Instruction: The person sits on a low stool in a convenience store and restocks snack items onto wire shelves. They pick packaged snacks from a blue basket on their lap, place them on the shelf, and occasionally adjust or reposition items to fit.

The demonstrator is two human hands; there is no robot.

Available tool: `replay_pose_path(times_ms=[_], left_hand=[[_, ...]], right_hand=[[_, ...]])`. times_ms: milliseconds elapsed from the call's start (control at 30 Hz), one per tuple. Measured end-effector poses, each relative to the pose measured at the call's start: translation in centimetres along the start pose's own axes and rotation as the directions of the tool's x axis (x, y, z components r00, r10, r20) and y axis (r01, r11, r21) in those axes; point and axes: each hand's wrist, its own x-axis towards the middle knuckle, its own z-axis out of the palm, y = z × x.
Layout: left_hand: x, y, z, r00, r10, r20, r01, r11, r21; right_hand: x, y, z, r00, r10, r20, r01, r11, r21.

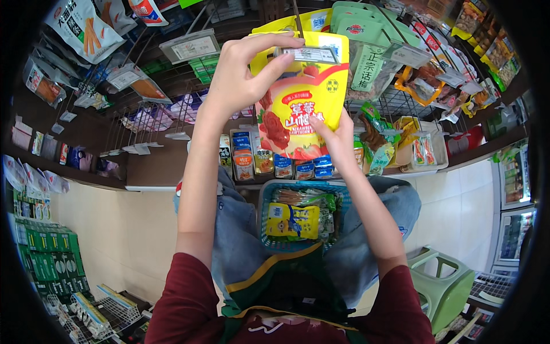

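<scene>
A yellow and red snack pouch (300, 103) hangs upright at a display hook, in front of more pouches. My right hand (337, 137) grips its lower right side, thumb across the front. At its top, my left hand (251, 71) pinches the price tag holder (307, 55) at the hook's end between thumb and fingers. Between my knees stands a blue plastic basket (263, 215) holding a yellow snack packet (293, 220) and several clear and green packets. Green pouches (365, 26) hang just right of the yellow one.
Metal hooks with price tags (191, 46) jut out on both sides. Small packets in boxes (243, 161) line the low shelf (167, 167) ahead. A green plastic stool (451, 292) stands at the lower right. Wire baskets (103, 309) and green cartons (49, 253) are at the left.
</scene>
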Motion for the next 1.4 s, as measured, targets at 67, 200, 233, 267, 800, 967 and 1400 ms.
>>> replay_pose_path(times_ms=[67, 200, 233, 267, 800, 967, 1400], left_hand=[[-0.2, -0.1, -0.2, 1.0, 0.02, 0.003, -0.02, 1.0, 0.021], [-1.0, 0.1, -0.3, 0.998, 0.063, -0.01, -0.063, 0.996, 0.069], [-1.4, 0.3, -0.3, 0.999, 0.039, 0.01, -0.039, 0.998, 0.059], [-1.7, 0.5, -0.3, 0.997, 0.078, 0.003, -0.077, 0.981, 0.177], [-24.1, 3.2, 15.2, 0.839, 0.037, 0.543, -0.137, 0.98, 0.145], [-40.4, 2.1, 20.4, 0.361, -0.33, 0.872, 0.006, 0.936, 0.352], [-45.8, 4.7, 27.5, -0.123, -0.601, 0.79, 0.458, 0.671, 0.583]], right_hand=[[1.5, 0.7, -0.1, 1.0, 0.0, 0.015, 0.0, 1.0, 0.012], [4.5, 3.2, -0.6, 1.0, -0.01, 0.023, 0.012, 0.996, -0.085], [5.1, 3.9, -0.6, 1.0, -0.012, 0.028, 0.016, 0.992, -0.127], [5.6, 4.4, -0.6, 0.999, -0.032, -0.003, 0.031, 0.992, -0.123], [-12.7, 18.9, -8.6, 0.948, 0.243, -0.203, -0.31, 0.582, -0.751], [-19.9, 22.4, -8.5, 0.992, 0.117, -0.051, -0.097, 0.423, -0.901], [-29.6, 29.6, -8.7, 0.34, 0.79, -0.51, -0.937, 0.237, -0.258]])
